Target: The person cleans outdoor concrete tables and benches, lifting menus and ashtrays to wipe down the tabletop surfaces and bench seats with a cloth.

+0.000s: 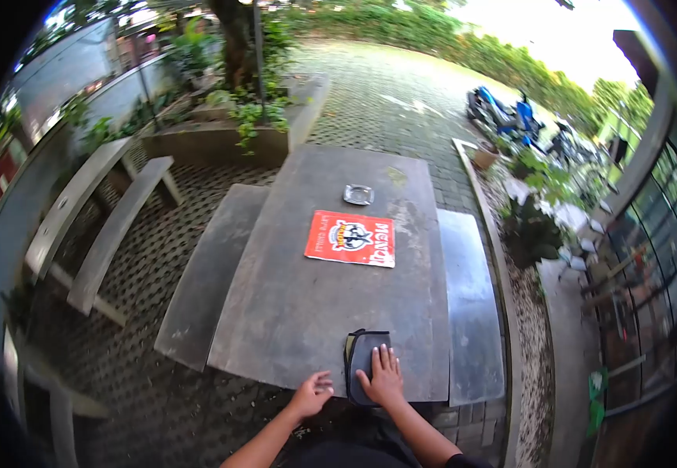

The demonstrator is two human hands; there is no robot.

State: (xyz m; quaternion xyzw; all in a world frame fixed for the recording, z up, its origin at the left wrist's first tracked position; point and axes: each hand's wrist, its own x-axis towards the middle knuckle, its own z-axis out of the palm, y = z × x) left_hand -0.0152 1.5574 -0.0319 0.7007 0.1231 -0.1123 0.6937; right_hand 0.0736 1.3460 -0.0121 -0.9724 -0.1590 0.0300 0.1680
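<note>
A dark grey case with a black edge (363, 360), perhaps a zip pouch, lies at the near edge of the stone table (292, 312). My right hand (385, 380) rests flat on its right part with the fingers spread. Just left of the case, my left hand (311, 396) hovers by the table's edge, fingers loosely bent and apart, holding nothing. Farther up the table lies a red menu (324, 238), turned sideways to me. Beyond the menu sits a square metal ashtray (359, 195).
Stone benches flank the table, one at left (210, 288) and one at right (475, 312). More benches (124, 226) stand farther left. A planter (214, 144) with a tree is behind. Parked motorbikes (510, 117) and a potted plant (485, 157) are at right.
</note>
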